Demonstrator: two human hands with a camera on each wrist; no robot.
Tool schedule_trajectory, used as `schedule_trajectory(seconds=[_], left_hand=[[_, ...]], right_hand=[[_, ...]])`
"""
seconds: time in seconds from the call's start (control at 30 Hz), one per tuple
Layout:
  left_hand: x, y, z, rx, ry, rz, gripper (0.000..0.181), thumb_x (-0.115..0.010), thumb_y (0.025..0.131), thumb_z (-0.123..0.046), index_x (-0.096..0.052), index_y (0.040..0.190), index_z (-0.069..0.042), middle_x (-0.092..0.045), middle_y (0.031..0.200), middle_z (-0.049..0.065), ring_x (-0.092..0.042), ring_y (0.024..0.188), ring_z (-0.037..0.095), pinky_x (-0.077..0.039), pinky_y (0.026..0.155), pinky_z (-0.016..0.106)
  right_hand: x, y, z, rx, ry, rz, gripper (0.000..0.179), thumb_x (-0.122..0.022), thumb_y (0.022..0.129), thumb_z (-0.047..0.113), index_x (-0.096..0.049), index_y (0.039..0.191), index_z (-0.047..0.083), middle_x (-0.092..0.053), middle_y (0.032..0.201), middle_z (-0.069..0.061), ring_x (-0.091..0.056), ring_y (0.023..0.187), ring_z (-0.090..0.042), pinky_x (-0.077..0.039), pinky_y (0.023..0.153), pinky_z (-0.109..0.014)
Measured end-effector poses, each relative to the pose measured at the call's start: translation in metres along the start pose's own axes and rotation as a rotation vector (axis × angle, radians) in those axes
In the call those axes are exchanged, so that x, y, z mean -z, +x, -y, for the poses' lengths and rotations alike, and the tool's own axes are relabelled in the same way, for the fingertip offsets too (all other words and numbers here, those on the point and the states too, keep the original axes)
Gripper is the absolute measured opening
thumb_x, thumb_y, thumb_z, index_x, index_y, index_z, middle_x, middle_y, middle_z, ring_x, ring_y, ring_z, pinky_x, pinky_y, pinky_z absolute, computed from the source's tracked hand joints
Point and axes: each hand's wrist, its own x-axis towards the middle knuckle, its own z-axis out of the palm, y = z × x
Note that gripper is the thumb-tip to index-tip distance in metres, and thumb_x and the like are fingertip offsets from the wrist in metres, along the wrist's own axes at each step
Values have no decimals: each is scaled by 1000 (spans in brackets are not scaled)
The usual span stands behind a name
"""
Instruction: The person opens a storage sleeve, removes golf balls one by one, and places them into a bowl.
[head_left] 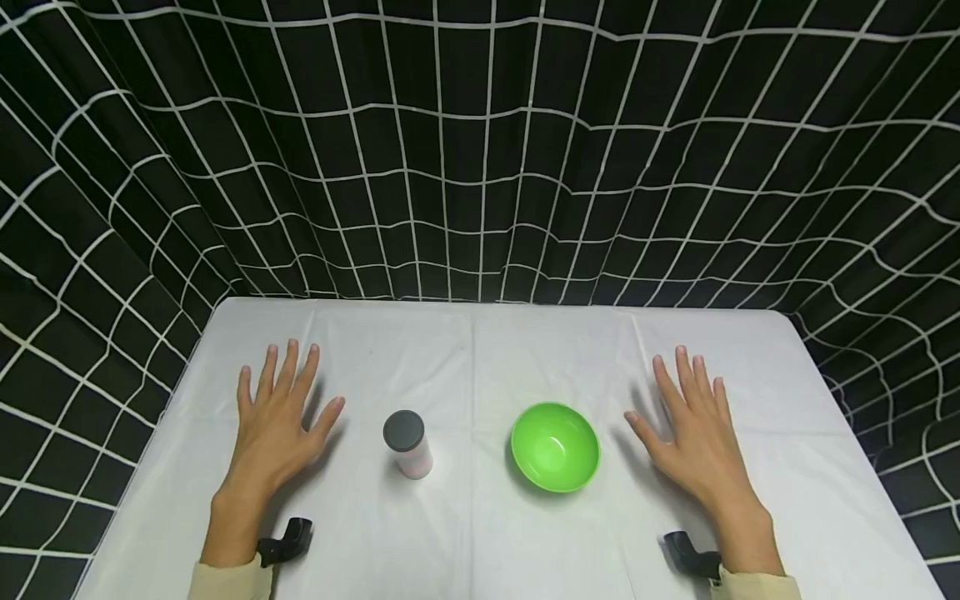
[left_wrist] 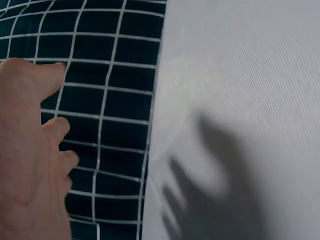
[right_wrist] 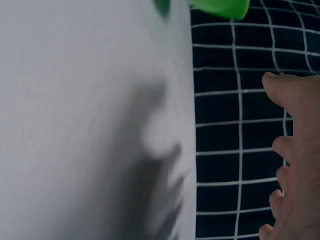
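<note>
In the head view a small clear shaker jar [head_left: 408, 446] with a dark grey lid stands upright left of the table's middle; its pinkish contents are hard to make out. To the right of it sits a bright green bowl [head_left: 556, 447] with nothing visible inside. My left hand [head_left: 276, 433] is spread above the cloth, left of the jar and apart from it. Right of the bowl, my right hand [head_left: 697, 442] hovers with fingers spread, holding nothing. The right wrist view catches the green bowl's edge [right_wrist: 220, 6] at its top.
A white cloth covers the table [head_left: 480, 542]. Black curtain with a white grid [head_left: 480, 150] hangs behind it and along both sides. Dark wrist mounts [head_left: 285, 542] are strapped at both wrists, below beige sleeves [head_left: 228, 581].
</note>
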Motion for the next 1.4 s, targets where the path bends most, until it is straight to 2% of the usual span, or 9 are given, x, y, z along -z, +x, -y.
schedule_trajectory(seconds=[0.17,0.3,0.5,0.6,0.77,0.97,1.1,1.23,1.4], left_hand=[[0,-1,-7,-19,-118,73,67,-46,111,-43,-25,170,-18,-22,177,17,-12,166,42,-4,130,67],[-1,-3,-16,-80,-237,155,70,-62,105,-25,-31,168,-19,-29,174,17,-23,163,45,-18,128,70],[-12,-7,-33,-169,-424,354,88,-87,89,-30,-41,163,-20,-46,167,9,-42,157,36,-35,126,61],[-20,-7,-41,-171,-528,407,91,-92,83,-37,-46,160,-22,-53,161,0,-46,154,27,-38,127,53],[-33,-2,-46,-168,-745,470,72,-92,84,-28,-56,146,-27,-64,142,-9,-59,140,14,-44,123,40],[-49,2,-42,-165,-1093,565,61,-87,87,-8,-56,139,-11,-66,129,8,-72,109,14,-58,104,30],[-50,-1,-40,-158,-1124,577,62,-87,86,-5,-56,139,-7,-67,130,12,-72,109,11,-59,101,27],[-50,-3,-39,-163,-1121,573,62,-86,86,-5,-55,140,-3,-68,129,12,-72,108,10,-59,102,26],[-55,-3,-40,-152,-1125,559,60,-84,89,-6,-55,142,-5,-69,126,11,-72,108,12,-59,102,27]], right_hand=[[5,5,16,46,78,-54,82,-75,95,38,-37,166,22,-20,179,-10,-26,162,-43,-21,130,-64],[7,8,31,101,136,-129,79,-81,90,25,-48,161,22,-40,170,-10,-48,146,-48,-40,113,-66],[10,15,57,187,205,-201,57,-81,88,7,-67,143,11,-67,144,-10,-65,131,-36,-35,119,-10],[10,17,73,207,247,-174,48,-80,89,5,-71,136,11,-71,136,-7,-69,125,-32,-30,114,0],[7,21,97,225,317,-99,42,-78,93,8,-72,134,13,-73,134,-3,-70,125,-28,-34,112,-1],[0,26,122,254,401,-82,39,-76,95,6,-72,133,14,-74,131,-1,-70,125,-26,-37,113,-4],[-4,29,140,249,445,-37,37,-75,97,9,-72,134,15,-74,132,0,-70,127,-24,-47,114,-19],[-5,34,158,219,464,109,36,-72,101,19,-70,137,16,-72,136,-1,-67,133,-24,-53,113,-45],[-7,40,179,196,507,243,37,-68,104,28,-68,141,20,-70,140,2,-65,136,-21,-52,115,-47]])
